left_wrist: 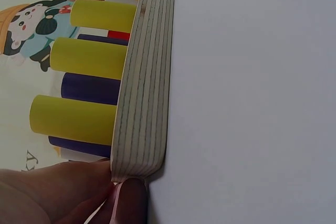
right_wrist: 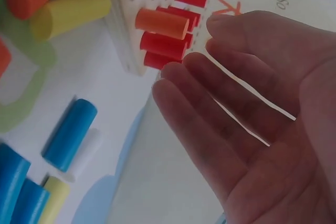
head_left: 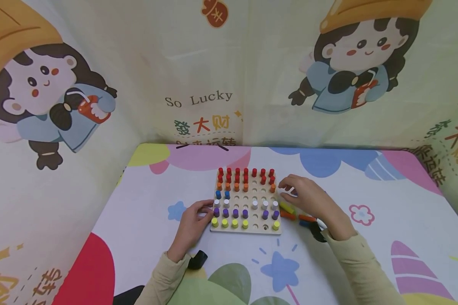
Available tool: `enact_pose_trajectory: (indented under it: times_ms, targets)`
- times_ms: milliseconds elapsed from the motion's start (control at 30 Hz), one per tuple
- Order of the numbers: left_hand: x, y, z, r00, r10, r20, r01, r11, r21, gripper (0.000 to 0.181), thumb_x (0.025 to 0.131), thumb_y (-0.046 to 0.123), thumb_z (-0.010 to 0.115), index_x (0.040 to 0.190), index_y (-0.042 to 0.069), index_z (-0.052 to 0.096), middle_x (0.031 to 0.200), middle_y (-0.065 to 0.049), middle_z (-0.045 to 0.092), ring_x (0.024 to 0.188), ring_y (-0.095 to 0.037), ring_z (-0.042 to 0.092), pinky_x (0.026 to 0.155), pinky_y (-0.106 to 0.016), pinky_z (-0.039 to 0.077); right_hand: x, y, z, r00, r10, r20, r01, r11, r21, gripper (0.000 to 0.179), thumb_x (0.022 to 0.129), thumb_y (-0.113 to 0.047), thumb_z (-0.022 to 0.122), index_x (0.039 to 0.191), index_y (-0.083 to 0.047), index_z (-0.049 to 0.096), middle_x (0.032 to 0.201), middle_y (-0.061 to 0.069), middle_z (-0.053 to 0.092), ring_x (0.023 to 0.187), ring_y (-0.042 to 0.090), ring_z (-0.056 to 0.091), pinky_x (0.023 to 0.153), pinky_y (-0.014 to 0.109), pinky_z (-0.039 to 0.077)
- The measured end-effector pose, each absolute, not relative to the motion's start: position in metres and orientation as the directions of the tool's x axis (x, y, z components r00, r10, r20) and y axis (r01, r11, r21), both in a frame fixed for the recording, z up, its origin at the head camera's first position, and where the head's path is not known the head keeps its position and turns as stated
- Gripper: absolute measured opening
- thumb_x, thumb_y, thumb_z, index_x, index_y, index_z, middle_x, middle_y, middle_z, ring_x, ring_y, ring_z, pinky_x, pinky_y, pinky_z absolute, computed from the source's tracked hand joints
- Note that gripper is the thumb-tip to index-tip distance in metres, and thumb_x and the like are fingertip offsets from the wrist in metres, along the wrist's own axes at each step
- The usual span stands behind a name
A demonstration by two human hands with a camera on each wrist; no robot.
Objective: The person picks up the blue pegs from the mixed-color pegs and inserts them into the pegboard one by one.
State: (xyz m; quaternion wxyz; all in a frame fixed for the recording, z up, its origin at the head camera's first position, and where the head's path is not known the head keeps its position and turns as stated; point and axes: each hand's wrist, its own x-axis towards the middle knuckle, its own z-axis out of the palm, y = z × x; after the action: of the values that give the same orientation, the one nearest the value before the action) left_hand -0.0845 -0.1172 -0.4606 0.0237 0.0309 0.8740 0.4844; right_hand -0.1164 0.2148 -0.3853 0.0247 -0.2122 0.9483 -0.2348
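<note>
A wooden pegboard point(head_left: 233, 231) carries upright round pegs in color rows: red at the back, then orange, blue, white, purple, and yellow in front. Several holes toward its right half are bare. My left hand point(head_left: 192, 220) touches the board's left edge, thumb and fingertips right at the front corner in the left wrist view. Beyond the right edge, my right hand point(head_left: 309, 195) hovers near the right-end orange peg point(right_wrist: 161, 22), its fingers spread loosely and holding nothing.
Loose pegs lie right of the board, partly under the right forearm: a yellow peg point(head_left: 287, 207), an orange peg point(head_left: 288, 215) and several others, including a blue peg point(right_wrist: 70, 136). A patterned cloth covers the table point(head_left: 145, 212); printed curtains point(head_left: 267, 84) hang behind.
</note>
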Motion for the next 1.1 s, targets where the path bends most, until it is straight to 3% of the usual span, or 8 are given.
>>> enact_pose_trajectory:
  times_ms: [1100]
  targets:
    - [-0.083, -0.116, -0.461, -0.998, 0.056, -0.03, 0.004, 0.538, 0.843, 0.035, 0.094, 0.01, 0.068, 0.128, 0.011, 0.065, 0.118, -0.004, 0.068, 0.095, -0.016, 0.066, 0.077, -0.029, 0.058, -0.118, 0.237, -0.406, -0.94, -0.342, -0.009, -0.303, 0.844, -0.442, 0.024, 0.088, -0.01, 0.074, 0.109, 0.001, 0.07, 0.105, 0.014, 0.069, 0.099, 0.032, 0.066, 0.09, 0.051, 0.054]
